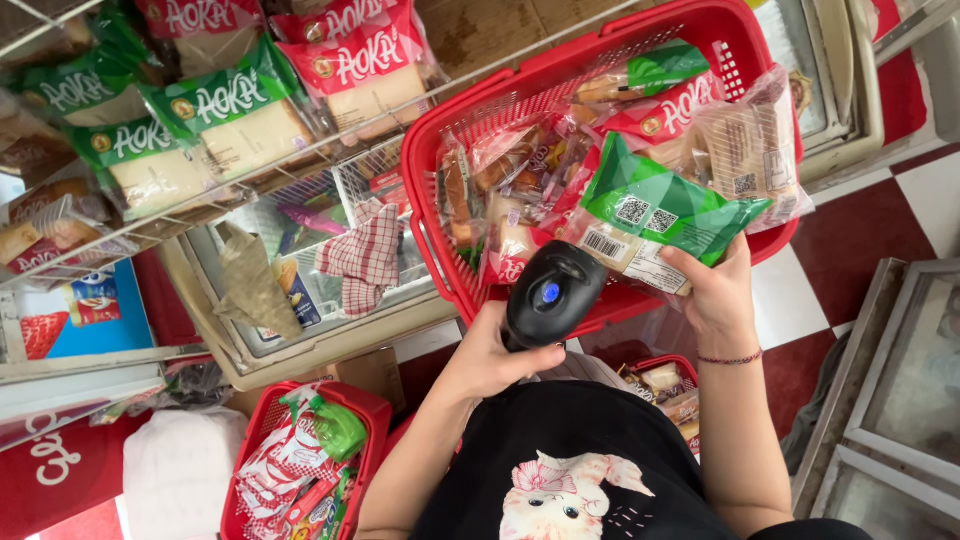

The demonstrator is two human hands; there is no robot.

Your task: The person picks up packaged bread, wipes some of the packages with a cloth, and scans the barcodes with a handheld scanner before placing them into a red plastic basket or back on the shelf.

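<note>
My left hand (490,357) grips a black handheld barcode scanner (553,290) with a blue light on its head, pointed up at a packet. My right hand (716,290) holds a green-and-clear bread packet (655,222) by its lower edge, label side toward the scanner. The packet rests over the front rim of a red plastic basket (440,130) filled with several wrapped bakery packets in red, green and clear wrap.
A wire shelf (200,150) at upper left carries wrapped cakes in green and red packs. Below it is a glass-topped chest freezer (300,340) with a checked cloth (365,255). Two smaller red baskets (300,470) (665,385) of packets sit on the red-and-white tiled floor.
</note>
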